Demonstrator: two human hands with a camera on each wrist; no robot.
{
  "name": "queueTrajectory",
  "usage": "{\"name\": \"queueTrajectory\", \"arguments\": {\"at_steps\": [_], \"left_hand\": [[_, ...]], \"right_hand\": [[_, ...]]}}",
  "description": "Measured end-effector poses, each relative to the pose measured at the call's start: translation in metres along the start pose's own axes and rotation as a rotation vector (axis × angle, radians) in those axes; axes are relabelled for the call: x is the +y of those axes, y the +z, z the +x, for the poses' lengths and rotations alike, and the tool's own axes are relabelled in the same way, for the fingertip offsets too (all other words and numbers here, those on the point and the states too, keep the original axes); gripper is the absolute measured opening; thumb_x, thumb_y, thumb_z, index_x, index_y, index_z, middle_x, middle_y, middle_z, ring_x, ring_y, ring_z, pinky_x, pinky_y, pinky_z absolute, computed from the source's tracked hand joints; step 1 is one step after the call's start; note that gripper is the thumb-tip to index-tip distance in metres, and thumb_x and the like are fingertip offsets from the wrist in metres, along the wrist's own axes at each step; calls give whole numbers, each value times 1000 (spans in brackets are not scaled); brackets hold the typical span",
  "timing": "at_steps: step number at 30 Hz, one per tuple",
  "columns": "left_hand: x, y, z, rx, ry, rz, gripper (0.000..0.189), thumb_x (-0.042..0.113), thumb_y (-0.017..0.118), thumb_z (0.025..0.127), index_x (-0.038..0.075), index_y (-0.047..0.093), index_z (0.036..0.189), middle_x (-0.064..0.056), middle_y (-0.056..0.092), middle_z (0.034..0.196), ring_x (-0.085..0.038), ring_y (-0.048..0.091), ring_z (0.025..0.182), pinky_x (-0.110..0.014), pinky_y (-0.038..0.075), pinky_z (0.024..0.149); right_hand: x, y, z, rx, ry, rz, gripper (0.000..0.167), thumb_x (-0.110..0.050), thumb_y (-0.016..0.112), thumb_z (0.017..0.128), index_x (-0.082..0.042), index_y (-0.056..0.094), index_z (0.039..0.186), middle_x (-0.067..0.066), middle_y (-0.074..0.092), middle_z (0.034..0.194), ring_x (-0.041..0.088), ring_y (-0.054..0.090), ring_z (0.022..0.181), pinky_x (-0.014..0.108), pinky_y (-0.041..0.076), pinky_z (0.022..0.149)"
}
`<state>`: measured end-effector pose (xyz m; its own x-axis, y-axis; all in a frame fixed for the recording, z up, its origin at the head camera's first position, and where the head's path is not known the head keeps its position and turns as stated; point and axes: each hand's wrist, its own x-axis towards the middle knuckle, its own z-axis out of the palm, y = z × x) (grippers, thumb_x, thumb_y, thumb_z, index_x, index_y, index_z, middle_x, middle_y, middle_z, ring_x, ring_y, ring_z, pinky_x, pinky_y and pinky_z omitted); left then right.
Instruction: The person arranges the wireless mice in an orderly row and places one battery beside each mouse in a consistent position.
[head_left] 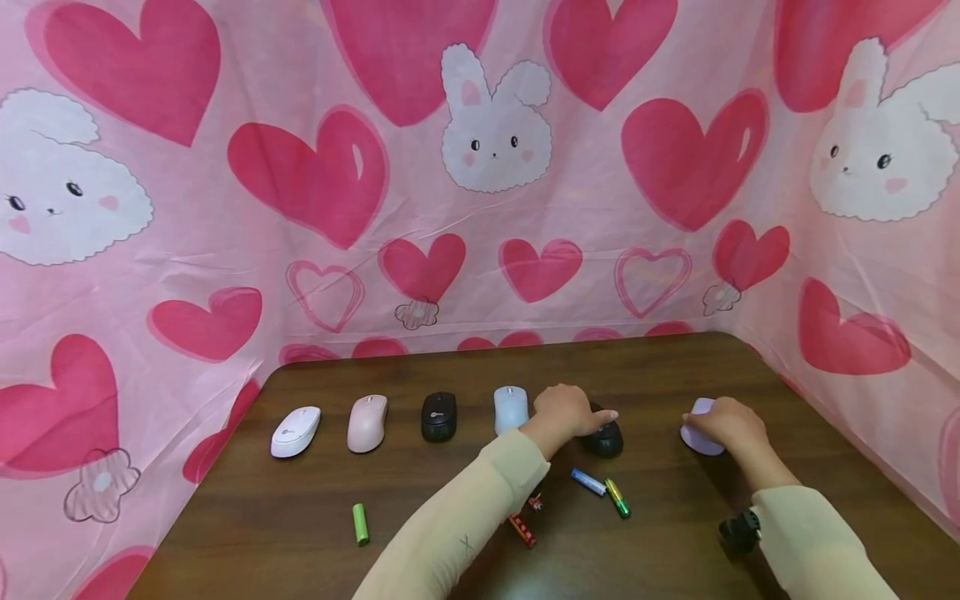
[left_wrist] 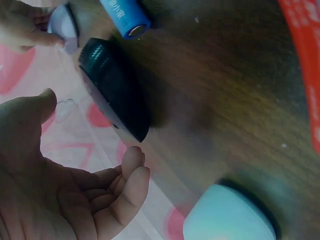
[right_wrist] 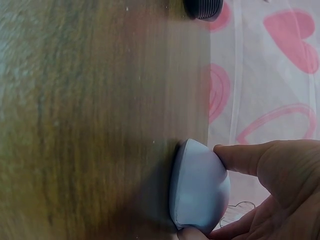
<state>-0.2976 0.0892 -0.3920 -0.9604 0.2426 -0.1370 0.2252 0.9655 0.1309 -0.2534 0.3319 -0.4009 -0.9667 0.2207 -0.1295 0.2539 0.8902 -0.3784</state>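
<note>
My right hand (head_left: 735, 427) grips a lavender computer mouse (head_left: 699, 438) at the right of the table. In the right wrist view, the thumb and fingertips of that hand press on opposite ends of the lavender mouse (right_wrist: 201, 187). My left hand (head_left: 564, 410) hovers by a black mouse (head_left: 606, 442), partly covering it in the head view. Seen from the left wrist, the left hand (left_wrist: 65, 195) holds nothing, its thumb spread and fingers loosely bent, apart from the black mouse (left_wrist: 114, 85). A light blue mouse (head_left: 511, 407) lies just left of this hand.
Farther left are a black mouse (head_left: 438, 417), a pink mouse (head_left: 367, 423) and a white mouse (head_left: 296, 432). Nearer me lie a green battery (head_left: 360, 525), a blue battery (head_left: 588, 482), a green-and-gold battery (head_left: 618, 498) and a red battery (head_left: 522, 531) beside the left sleeve. A heart-patterned cloth (head_left: 427, 192) surrounds the table.
</note>
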Motion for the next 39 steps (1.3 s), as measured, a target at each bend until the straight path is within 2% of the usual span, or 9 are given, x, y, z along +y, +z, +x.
{"name": "queueTrajectory", "arguments": {"at_steps": [8,16,26,39], "left_hand": [[13,7,4,-19,-21,36,77,83,46,77,21,70,116,-1,65,104,-19,58,83,-32,47,59],[19,8,7,-11,-31,48,78,83,47,77,18,72,110,-1,65,97,-18,55,74,-31,45,56],[26,15,9,-14,-63,94,78,83,49,75,16,71,108,-2,63,90,-17,52,68,-30,46,55],[30,14,16,-50,-97,78,74,79,56,74,15,70,109,-1,64,94,-17,54,75,-29,50,65]], "right_hand": [[1,0,1,4,8,-7,65,-41,62,87,22,53,103,36,57,97,44,56,85,53,46,73],[0,0,1,19,-9,-10,65,-40,62,87,22,53,102,35,57,96,43,56,83,52,47,72],[1,2,0,24,14,10,66,-39,63,87,23,50,105,37,56,99,45,56,86,53,47,75],[1,2,-1,34,8,18,64,-38,62,87,23,51,105,37,56,100,45,56,86,53,47,76]]}}
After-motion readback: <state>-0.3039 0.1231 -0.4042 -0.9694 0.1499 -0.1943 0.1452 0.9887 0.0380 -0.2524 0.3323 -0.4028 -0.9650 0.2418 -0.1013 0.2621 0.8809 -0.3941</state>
